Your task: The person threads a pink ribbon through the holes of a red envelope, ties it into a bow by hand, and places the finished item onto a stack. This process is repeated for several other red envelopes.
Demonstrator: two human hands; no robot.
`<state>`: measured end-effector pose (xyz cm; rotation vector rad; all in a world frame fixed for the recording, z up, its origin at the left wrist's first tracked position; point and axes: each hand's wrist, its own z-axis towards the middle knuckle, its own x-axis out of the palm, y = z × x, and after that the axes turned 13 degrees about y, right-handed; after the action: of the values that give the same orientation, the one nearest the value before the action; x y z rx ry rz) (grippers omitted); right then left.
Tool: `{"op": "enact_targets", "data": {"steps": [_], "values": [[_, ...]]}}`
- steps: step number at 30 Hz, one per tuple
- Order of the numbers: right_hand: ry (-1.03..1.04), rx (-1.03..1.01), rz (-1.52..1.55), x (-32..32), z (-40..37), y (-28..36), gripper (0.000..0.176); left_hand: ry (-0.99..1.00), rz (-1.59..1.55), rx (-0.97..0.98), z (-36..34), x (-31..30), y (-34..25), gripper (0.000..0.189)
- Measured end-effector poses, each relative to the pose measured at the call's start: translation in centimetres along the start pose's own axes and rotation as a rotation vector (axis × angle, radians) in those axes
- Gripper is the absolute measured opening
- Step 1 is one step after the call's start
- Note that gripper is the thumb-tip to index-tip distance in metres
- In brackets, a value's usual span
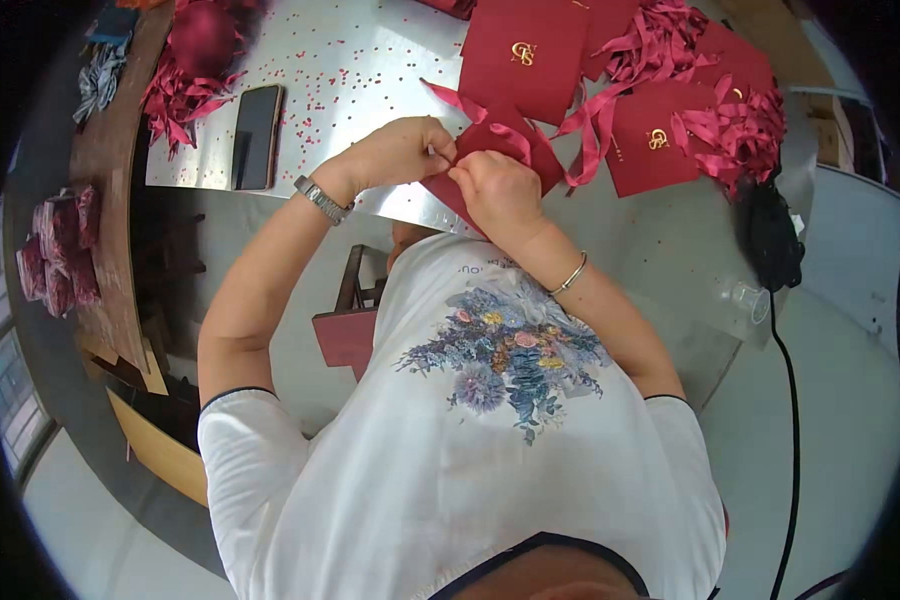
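A dark red paper bag (545, 160) with a ribbon (511, 141) across it lies at the near table edge, under my hands. My left hand (402, 152), with a metal watch at the wrist, is closed in a pinch at the bag's left edge. My right hand (500, 196), a bangle on its wrist, lies over the bag with its fingers pinched close to the left fingertips. What sits between the fingertips is too small to make out. Another ribbon end (455, 101) curls just above the bag.
Red bags with gold lettering (522, 80) lie beyond, with ribbon heaps (660, 45) on the right. A phone (258, 138) and scattered red bits lie left. Wrapped red packs (65, 245) rest on a side table. A black cable (792, 400) hangs right.
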<state>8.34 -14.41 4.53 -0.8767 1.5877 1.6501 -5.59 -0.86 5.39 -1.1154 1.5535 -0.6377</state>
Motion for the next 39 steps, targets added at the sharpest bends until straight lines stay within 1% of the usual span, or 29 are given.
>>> {"op": "enact_targets", "data": {"steps": [2, 3, 5, 6, 7, 8, 10, 11, 13, 14, 16, 17, 18, 20, 21, 23, 25, 26, 28, 31, 33, 34, 35, 36, 37, 38, 39], "values": [[0.015, -0.019, -0.037, -0.3, -0.1, 0.2, 0.017, -0.020, 0.202, -0.030, 0.0, 0.4, -0.2, 0.006], [0.037, -0.041, -0.073, -0.5, -0.3, 0.3, 0.018, -0.030, 0.232, -0.066, 0.0, 0.9, -0.4, 0.004], [0.044, -0.049, -0.066, -1.1, -0.8, 0.1, 0.019, -0.076, 0.175, -0.041, -0.1, 2.1, 0.1, 0.006], [0.118, -0.106, -0.117, -1.6, -1.2, -0.1, 0.018, -0.046, 0.206, -0.082, -0.2, 2.2, -0.1, 0.007], [0.192, -0.162, -0.165, -2.2, -1.7, -0.3, 0.018, -0.044, 0.202, -0.081, -0.3, 2.3, -0.3, 0.007], [0.196, -0.160, -0.166, -2.8, -2.3, -0.4, 0.018, -0.064, 0.229, -0.129, -0.5, 2.2, -0.4, 0.007], [0.138, -0.270, -0.104, -3.8, -3.3, -0.8, 0.018, -0.091, 0.262, -0.198, -0.7, 2.4, -0.2, 0.007], [0.143, -0.272, -0.104, -3.8, -3.6, -1.3, 0.018, -0.093, 0.257, -0.200, -0.6, 2.6, 0.1, 0.007], [0.036, -0.235, 0.003, -3.4, -4.3, -2.1, 0.023, -0.091, 0.236, -0.192, -0.5, 3.2, 0.4, 0.008], [0.008, -0.233, 0.033, -3.5, -4.6, -2.3, 0.040, -0.092, 0.235, -0.192, -0.4, 3.2, 0.5, 0.008], [0.022, -0.174, 0.051, -3.4, -4.6, -2.9, 0.065, -0.080, 0.320, -0.250, -0.2, 3.1, 0.2, 0.008], [0.042, -0.036, 0.040, -2.5, -4.5, -3.5, 0.088, -0.077, 0.322, -0.248, -0.2, 3.2, 0.3, 0.008], [0.038, -0.033, 0.039, -2.0, -4.6, -4.0, 0.088, -0.062, 0.306, -0.256, -0.1, 3.2, 0.4, 0.008], [0.181, 0.090, 0.027, -1.1, -4.7, -5.0, 0.100, -0.051, 0.291, -0.271, -0.1, 3.2, 0.5, 0.009], [0.182, 0.088, -0.002, -1.2, -4.6, -4.7, 0.104, -0.062, 0.294, -0.297, -0.1, 3.2, 0.5, 0.008], [0.186, 0.090, -0.005, -1.0, -4.7, -4.8, 0.103, -0.073, 0.299, -0.318, -0.2, 2.9, 0.3, 0.008], [0.188, 0.093, -0.013, -0.9, -4.6, -5.1, 0.103, -0.229, 0.419, -0.456, -1.2, 1.8, 0.4, 0.009], [0.180, 0.082, -0.023, -0.9, -4.7, -5.2, 0.103, -0.313, 0.432, -0.450, -2.1, 0.6, 2.7, 0.011], [0.166, 0.072, -0.031, -0.7, -4.7, -5.4, 0.103, -0.263, 0.430, -0.546, -4.7, -2.6, 6.4, 0.014], [0.162, 0.057, -0.030, -0.6, -4.7, -5.6, 0.101, -0.246, 0.403, -0.571, -5.2, -2.6, 6.0, 0.014], [0.181, 0.080, 0.006, -0.6, -4.7, -5.6, 0.097, -0.364, 0.298, -0.592, -4.3, -2.5, 5.7, 0.013], [0.181, 0.081, 0.005, -0.7, -4.7, -5.5, 0.097, -0.386, 0.285, -0.627, -4.0, -2.2, 5.8, 0.013], [0.183, 0.070, 0.011, -0.9, -4.8, -5.4, 0.093, -0.385, 0.284, -0.625, -3.8, -1.8, 5.7, 0.013], [0.183, 0.059, 0.019, -1.0, -4.7, -5.3, 0.090, -0.483, 0.271, -0.630, -3.6, -1.4, 5.4, 0.014], [0.180, 0.059, 0.020, -1.0, -4.7, -5.2, 0.090, -0.581, 0.260, -0.635, -3.5, -0.8, 5.1, 0.017], [0.182, 0.065, 0.036, -1.1, -4.7, -5.2, 0.086, -0.786, 0.356, -0.536, -3.3, 0.4, 4.9, 0.022], [0.183, 0.073, 0.053, -1.1, -4.8, -5.2, 0.083, -0.838, 0.404, -0.455, -3.1, 1.1, 3.6, 0.024]]}}
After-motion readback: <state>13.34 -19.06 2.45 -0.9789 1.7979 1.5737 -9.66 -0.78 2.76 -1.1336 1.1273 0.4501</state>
